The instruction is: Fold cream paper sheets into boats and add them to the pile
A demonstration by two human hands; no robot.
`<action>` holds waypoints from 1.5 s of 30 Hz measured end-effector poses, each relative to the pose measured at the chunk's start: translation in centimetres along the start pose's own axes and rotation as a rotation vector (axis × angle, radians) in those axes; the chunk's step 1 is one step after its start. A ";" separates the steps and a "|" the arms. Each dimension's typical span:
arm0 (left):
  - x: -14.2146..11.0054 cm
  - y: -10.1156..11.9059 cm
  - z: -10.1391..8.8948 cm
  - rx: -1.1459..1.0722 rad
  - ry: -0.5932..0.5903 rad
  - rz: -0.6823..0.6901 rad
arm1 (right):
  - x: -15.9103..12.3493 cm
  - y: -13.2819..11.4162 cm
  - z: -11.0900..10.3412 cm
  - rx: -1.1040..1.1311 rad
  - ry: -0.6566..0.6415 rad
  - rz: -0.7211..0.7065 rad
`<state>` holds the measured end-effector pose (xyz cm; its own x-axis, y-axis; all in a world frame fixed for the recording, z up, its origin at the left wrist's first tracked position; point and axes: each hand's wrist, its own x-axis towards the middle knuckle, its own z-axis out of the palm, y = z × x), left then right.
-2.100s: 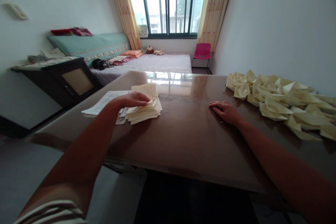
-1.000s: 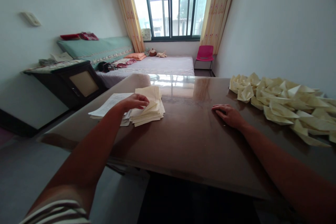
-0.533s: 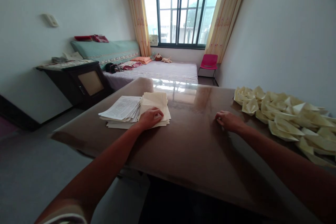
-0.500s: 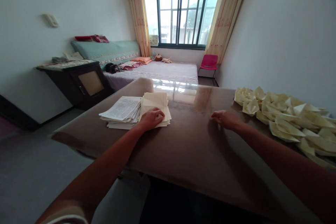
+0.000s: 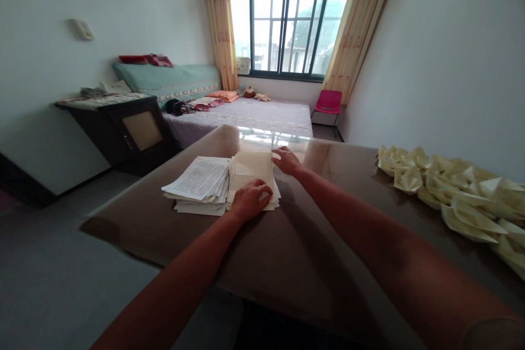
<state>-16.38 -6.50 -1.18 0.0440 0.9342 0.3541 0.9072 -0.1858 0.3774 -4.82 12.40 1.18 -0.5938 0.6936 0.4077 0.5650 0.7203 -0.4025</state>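
Note:
A stack of cream lined paper [image 5: 248, 168] lies on the brown table, slightly fanned at its edges. My left hand [image 5: 252, 199] rests on the lower part of this stack, its fingers loosely bent over the top sheet. At the stack's upper right corner is my right hand [image 5: 286, 161], fingers stretched toward the edge and a little apart, with no sheet seen lifted. A stack of white printed sheets [image 5: 200, 178] touches the cream stack on its left.
Many folded cream paper shapes [image 5: 459, 183] lie heaped along the right of the table [image 5: 295, 262]. Beyond it stand a bed [image 5: 266, 115], a pink chair [image 5: 328, 103] and a dark cabinet [image 5: 141, 128] at the left.
My right hand has moved left and away from me, from bare table to the cream stack's upper right corner. My left hand stays on the stack. The view has shifted slightly.

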 end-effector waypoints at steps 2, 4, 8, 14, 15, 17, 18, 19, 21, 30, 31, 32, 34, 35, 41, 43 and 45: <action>0.0 0.0 0.0 0.005 0.000 0.002 | 0.4 0.1 0.3 0.024 0.005 -0.008; 0.0 0.0 0.0 0.011 -0.001 0.003 | 0.5 0.1 0.5 0.050 -0.001 -0.024; 0.1 0.0 -0.1 0.019 -0.005 -0.001 | 0.4 -0.1 1.4 0.100 -0.017 -0.034; 0.1 0.2 -0.1 0.030 -0.011 -0.007 | 1.1 -0.1 2.2 0.113 0.021 0.069; 0.1 0.2 0.0 0.031 -0.011 -0.008 | 1.2 -0.1 2.2 0.109 0.021 0.067; 0.1 0.3 0.0 0.034 -0.012 -0.010 | 1.1 -0.2 2.1 0.096 0.019 0.043; 0.1 0.3 0.1 0.035 -0.013 -0.012 | 0.9 -0.2 2.0 0.086 0.016 0.025; 0.1 0.3 0.1 0.036 -0.013 -0.015 | 0.7 -0.3 2.1 0.075 0.010 0.006; 0.0 0.3 0.2 0.038 -0.015 -0.019 | 0.4 -0.4 2.1 0.050 0.001 -0.023; 0.1 0.4 0.6 0.080 -0.027 -0.036 | 0.5 -1.0 0.9 -0.039 -0.010 -0.112; 0.1 0.4 0.6 0.082 -0.031 -0.039 | 0.5 -1.1 0.7 -0.043 -0.015 -0.126; 0.1 0.4 0.7 0.082 -0.035 -0.045 | 0.4 -1.1 0.7 -0.043 -0.020 -0.138; 0.1 0.4 0.7 0.078 -0.042 -0.063 | 0.3 -1.1 0.7 -0.035 -0.031 -0.157; 0.1 0.5 0.7 0.076 -0.045 -0.070 | 0.2 -1.0 0.8 -0.026 -0.035 -0.163; 0.0 0.9 0.5 0.095 -0.040 -0.079 | 0.0 -1.6 0.8 0.056 0.001 -0.130; 0.0 1.0 0.5 0.103 -0.031 -0.074 | -0.1 -1.8 0.7 0.083 0.026 -0.098; -0.1 1.1 0.4 0.110 -0.024 -0.071 | 0.0 -1.9 0.7 0.113 0.044 -0.056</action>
<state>-15.23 -6.65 -1.19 -0.0135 0.9511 0.3087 0.9487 -0.0853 0.3043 -6.29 11.05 1.38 -0.5952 0.6540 0.4670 0.4624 0.7540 -0.4666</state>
